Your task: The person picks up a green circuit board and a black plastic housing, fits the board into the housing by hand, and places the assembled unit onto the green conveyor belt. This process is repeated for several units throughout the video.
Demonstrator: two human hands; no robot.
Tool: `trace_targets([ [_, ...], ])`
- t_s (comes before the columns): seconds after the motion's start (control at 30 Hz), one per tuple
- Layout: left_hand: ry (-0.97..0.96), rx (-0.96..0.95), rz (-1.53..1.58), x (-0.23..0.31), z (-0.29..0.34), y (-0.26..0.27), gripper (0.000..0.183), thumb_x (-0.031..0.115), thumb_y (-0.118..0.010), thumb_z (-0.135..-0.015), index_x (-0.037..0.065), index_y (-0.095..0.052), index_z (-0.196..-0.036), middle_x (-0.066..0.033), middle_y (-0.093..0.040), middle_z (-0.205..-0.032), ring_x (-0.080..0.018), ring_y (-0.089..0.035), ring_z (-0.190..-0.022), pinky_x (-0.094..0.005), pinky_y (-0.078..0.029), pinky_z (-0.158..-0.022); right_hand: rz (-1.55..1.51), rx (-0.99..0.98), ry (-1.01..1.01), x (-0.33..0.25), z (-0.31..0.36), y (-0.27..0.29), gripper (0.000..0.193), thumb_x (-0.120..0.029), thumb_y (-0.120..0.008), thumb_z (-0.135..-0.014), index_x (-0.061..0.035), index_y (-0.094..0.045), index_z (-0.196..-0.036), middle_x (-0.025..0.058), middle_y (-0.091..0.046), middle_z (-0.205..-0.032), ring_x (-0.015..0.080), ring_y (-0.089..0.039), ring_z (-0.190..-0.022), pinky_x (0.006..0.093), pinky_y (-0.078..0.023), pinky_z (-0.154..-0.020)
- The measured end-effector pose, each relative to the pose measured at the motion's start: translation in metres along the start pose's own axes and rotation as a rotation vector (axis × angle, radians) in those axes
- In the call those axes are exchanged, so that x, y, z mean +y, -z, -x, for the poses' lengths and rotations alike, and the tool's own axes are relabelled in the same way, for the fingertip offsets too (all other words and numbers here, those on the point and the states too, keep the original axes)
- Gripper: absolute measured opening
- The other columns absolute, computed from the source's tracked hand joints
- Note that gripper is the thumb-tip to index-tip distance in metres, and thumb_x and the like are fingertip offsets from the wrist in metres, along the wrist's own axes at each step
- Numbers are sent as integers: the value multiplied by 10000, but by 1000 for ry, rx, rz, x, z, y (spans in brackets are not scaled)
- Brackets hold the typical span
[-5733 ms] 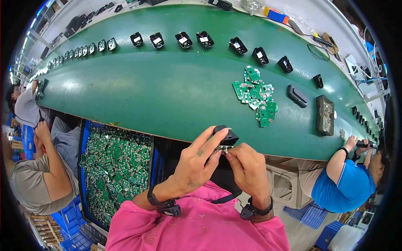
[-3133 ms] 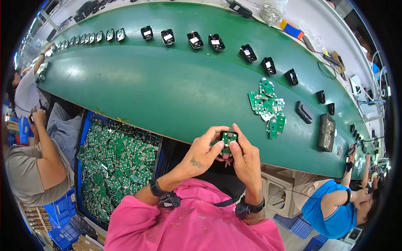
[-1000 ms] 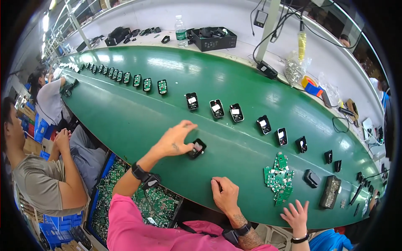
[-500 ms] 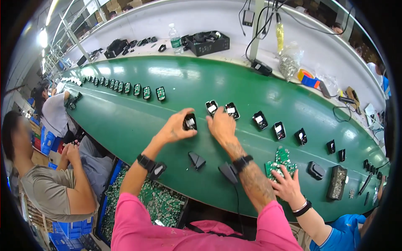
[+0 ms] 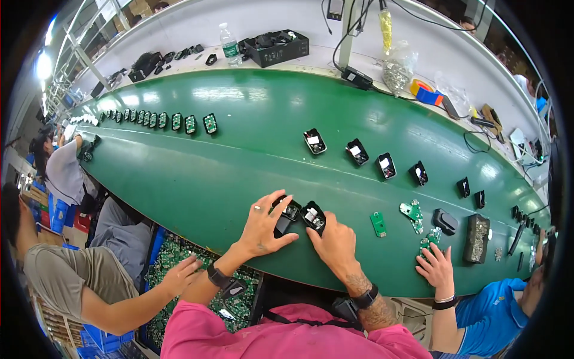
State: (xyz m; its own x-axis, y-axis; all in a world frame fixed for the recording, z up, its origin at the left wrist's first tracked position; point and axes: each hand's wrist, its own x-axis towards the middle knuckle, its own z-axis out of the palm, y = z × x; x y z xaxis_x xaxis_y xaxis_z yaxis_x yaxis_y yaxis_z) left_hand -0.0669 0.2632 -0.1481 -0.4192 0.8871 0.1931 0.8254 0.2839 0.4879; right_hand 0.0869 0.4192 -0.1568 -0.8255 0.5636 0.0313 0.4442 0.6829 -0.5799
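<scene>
My left hand (image 5: 263,224) spreads over one black housing (image 5: 286,214); my right hand (image 5: 336,242) pinches its neighbour (image 5: 314,216), just beside, both angled.

Plenty of bare green table (image 5: 227,173) left of the hands; black housings (image 5: 371,157) lined up beyond, a co-worker's hand (image 5: 436,269) crowding the right.

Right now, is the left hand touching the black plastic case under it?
Touching. The head view shows the left hand resting its fingers and thumb on the black case.
</scene>
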Motion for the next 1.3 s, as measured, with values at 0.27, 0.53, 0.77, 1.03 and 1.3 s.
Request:
trace_targets([
  [0.27,-11,265,-12,-48,-145,0,1000,440,-829,-736,-30,-356,-1480,-295,-423,-1463,-471,-365,-1385,-510,-330,-1145,-154,124,-140,52,38,47,466,-232,-763,-857,18,-616,-1221,99,-652,-674,295,-655,-632,392,-509,-617],
  [0.53,168,-83,-193,-57,-215,-24,900,374,-830,-683,-86,-427,-1342,-314,-606,-1226,-400,-598,-1189,-439,-481,-1012,-20,348,-227,106,28,46,377,-191,-772,-835,6,-599,-1106,154,-563,-1115,330,-609,-980,443,-497,-798],
  [0.77,-316,-389,215,81,-115,-35,806,236,-817,-655,9,-457,-1340,-191,-639,-1199,-374,-624,-1115,-421,-481,-1006,-346,313,-368,114,61,70,283,-23,-694,-849,26,-636,-1122,92,-611,-747,156,-579,-630,315,-477,-568],
  [1.03,-316,-222,129,122,-48,-82,997,304,-869,-683,140,-375,-1534,-168,-502,-1405,-341,-429,-1370,-498,-328,-1167,-544,372,-189,142,108,71,209,-32,-687,-879,57,-685,-1068,71,-672,-829,96,-582,-619,292,-465,-546],
  [1.3,-213,-19,462,171,22,-79,504,156,-778,-850,86,-624,-1325,-141,-684,-1102,-281,-696,-907,-335,-574,-768,-436,101,67,85,128,102,96,-32,-730,-849,15,-717,-932,0,-601,-674,59,-518,-583,245,-384,-514],
])
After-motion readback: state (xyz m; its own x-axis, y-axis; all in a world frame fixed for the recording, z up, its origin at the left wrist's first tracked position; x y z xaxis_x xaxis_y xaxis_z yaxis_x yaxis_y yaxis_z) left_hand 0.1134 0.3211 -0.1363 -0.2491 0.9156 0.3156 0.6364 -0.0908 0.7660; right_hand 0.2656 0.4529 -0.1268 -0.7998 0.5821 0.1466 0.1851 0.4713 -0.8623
